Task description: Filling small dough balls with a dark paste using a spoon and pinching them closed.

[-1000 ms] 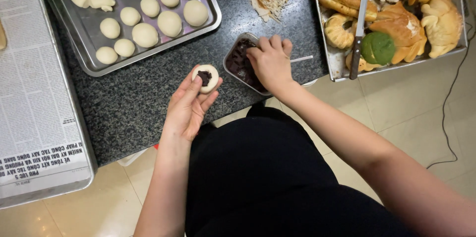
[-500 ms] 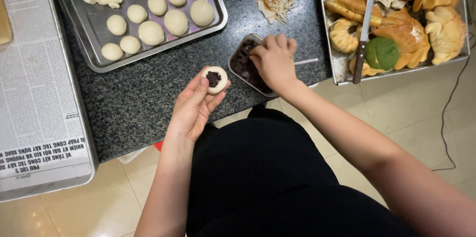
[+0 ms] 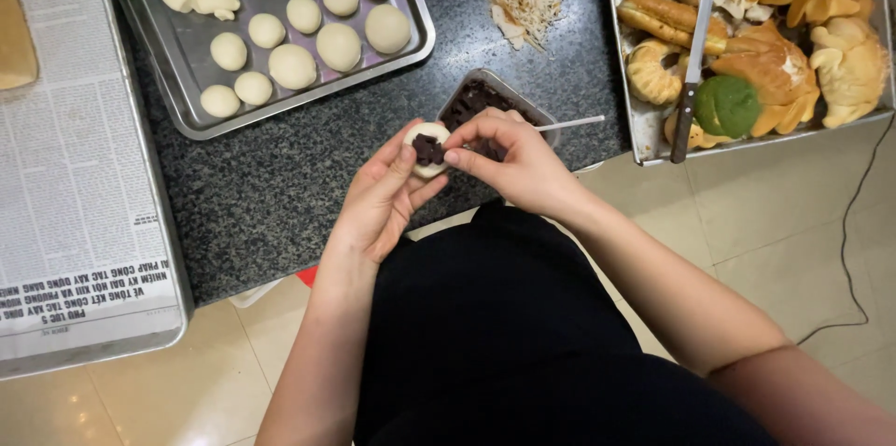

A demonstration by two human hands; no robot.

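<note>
Dough disc (image 3: 426,140) topped with dark chunky filling.
I see my left hand (image 3: 383,199) cupping it, fingers curled; my right hand (image 3: 523,161) pinches filling onto it, over the small container (image 3: 485,96).

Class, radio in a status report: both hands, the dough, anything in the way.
Left hand cups dough round. Right hand pinches dark filling onto it. Filling tub just behind; nothing in the way.

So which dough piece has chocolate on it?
The flat dough round cupped in the left hand, with dark pieces pressed on by the right hand. The dough balls on the metal tray are plain.
</note>
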